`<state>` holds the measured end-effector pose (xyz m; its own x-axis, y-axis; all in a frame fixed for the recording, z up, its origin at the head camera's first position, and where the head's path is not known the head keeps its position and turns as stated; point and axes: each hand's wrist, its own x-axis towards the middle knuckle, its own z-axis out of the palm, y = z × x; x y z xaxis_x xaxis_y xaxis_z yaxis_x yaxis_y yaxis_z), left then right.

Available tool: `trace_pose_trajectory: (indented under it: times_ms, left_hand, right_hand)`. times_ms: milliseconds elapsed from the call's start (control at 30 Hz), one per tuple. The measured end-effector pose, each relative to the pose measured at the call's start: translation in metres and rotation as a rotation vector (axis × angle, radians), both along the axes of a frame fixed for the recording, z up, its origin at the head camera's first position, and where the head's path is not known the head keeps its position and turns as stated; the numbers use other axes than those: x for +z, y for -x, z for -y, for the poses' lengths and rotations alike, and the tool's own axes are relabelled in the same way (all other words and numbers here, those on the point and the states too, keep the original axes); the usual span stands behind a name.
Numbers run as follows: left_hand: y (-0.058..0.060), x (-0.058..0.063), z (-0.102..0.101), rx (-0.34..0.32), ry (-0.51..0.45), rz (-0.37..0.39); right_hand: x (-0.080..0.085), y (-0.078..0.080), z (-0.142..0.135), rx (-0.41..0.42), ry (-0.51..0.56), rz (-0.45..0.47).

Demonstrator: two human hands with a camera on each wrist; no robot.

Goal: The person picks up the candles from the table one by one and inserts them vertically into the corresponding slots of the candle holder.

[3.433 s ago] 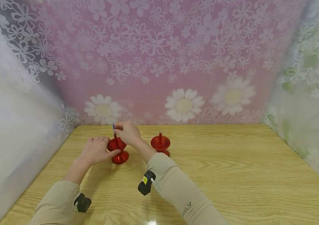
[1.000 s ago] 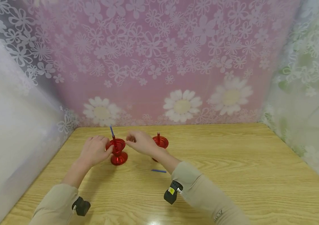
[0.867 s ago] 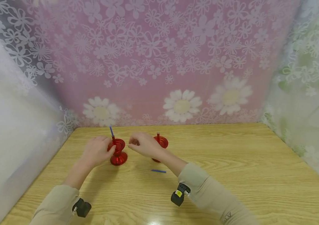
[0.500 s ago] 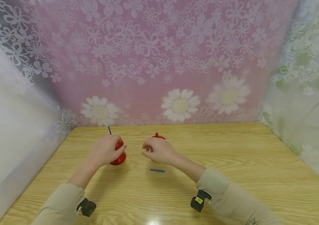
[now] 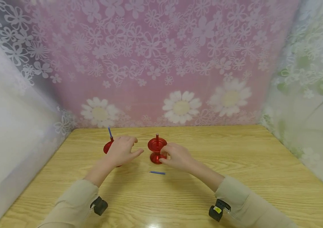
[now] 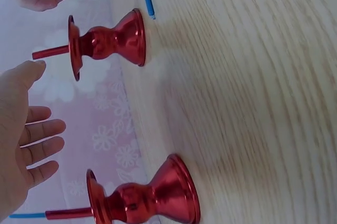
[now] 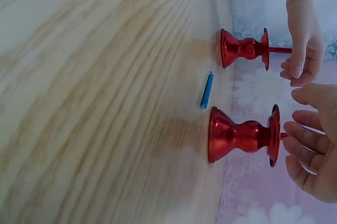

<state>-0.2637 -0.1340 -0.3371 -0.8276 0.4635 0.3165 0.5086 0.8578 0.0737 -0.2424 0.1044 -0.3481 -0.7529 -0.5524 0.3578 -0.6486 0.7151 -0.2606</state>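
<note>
My left hand (image 5: 123, 150) hovers in front of the left red metal candle holder (image 6: 137, 203), fingers spread and holding nothing. A thin blue candle (image 5: 109, 132) stands, slightly tilted, in the tube of that holder. The right candle holder (image 5: 157, 145) stands upright, its central tube (image 6: 51, 52) bare on top. Beside it is my right hand (image 5: 178, 156), fingers loosely bent; the right wrist view shows nothing in its grasp. Another blue candle (image 5: 157, 173) lies on the table in front of the right holder.
The wooden table (image 5: 235, 158) runs back to a pink flowered cloth (image 5: 155, 63). Pale cloth walls close in the left side (image 5: 22, 142) and right side (image 5: 312, 126).
My right hand has let go of the blue candle in the left holder and moved right, beside the other holder. My left hand has released the left holder and also shifted right.
</note>
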Motion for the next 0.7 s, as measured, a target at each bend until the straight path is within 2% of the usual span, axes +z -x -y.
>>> trace_pose_trajectory:
  times_ms: [300,500,700]
  left_hand:
    - [0.010,-0.011,-0.020,-0.042,0.063,-0.002]
    - [0.011,-0.012,-0.028,-0.050,0.098,0.010]
    - [0.012,-0.013,-0.035,-0.056,0.111,0.024]
  right_hand:
    - [-0.008,0.001,-0.016,0.014,-0.019,0.039]
    - [-0.015,0.005,-0.017,0.069,-0.012,0.150]
    - [-0.026,0.007,-0.016,0.049,0.035,0.245]
